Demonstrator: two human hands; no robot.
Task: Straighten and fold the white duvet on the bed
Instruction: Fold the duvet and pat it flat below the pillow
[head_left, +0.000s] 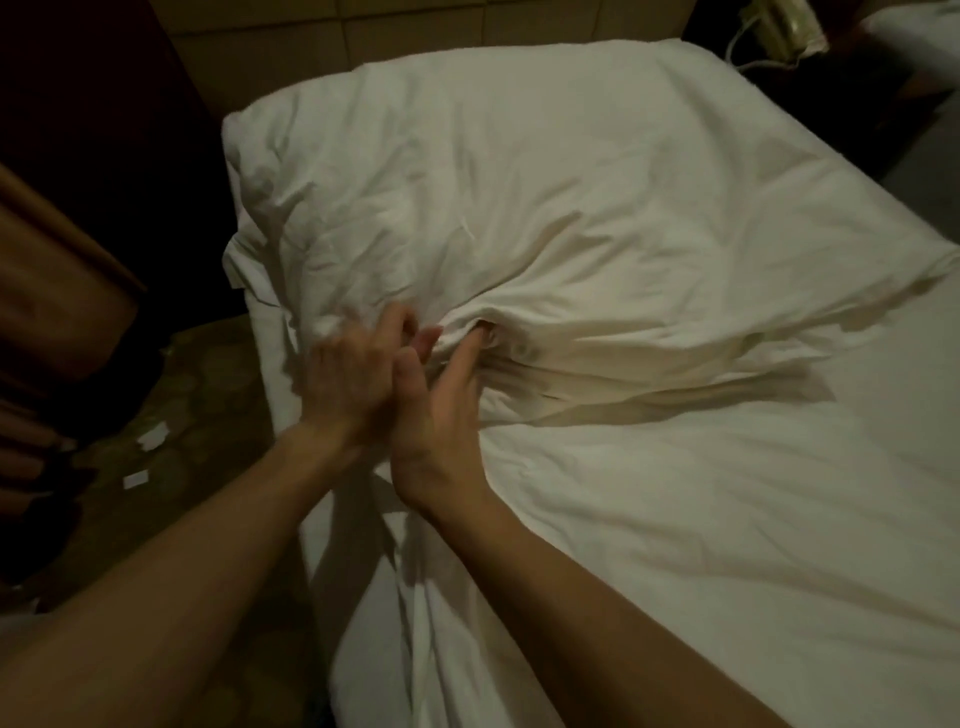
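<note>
A dim room with a patterned greenish carpet (171, 415) is lying to the left of a bed dressed in a smooth white sheet (727, 519), and a few small white paper scraps (153, 435) are sitting on that carpet. Nearest the camera, two bare forearms are reaching forward over the bed's near left corner.

The left hand (348, 379), blurred, is meeting the creased edge of the rumpled white fabric duvet (519, 208); its fingers are curling down against the cloth, though I cannot tell whether they are actually gripping it. Just beside it and touching it, the right hand (441, 415) is lying with its back upward, its fingers (475, 345) pushing into a fold at the duvet's near edge, where the tips are disappearing into the cloth; they look bent around the bunched layers, seemingly holding them.

The duvet is piled in a crumpled heap across the far left part of the bed, its bulk lying toward the head end, with a flatter flap trailing right across the sheet. Beyond it a tan panelled headboard wall (415, 31) is rising, and at the far right a pale object with a cord (784, 26) is sitting in the dark corner. Dark brown wooden furniture (57, 291) is standing at the left edge.
</note>
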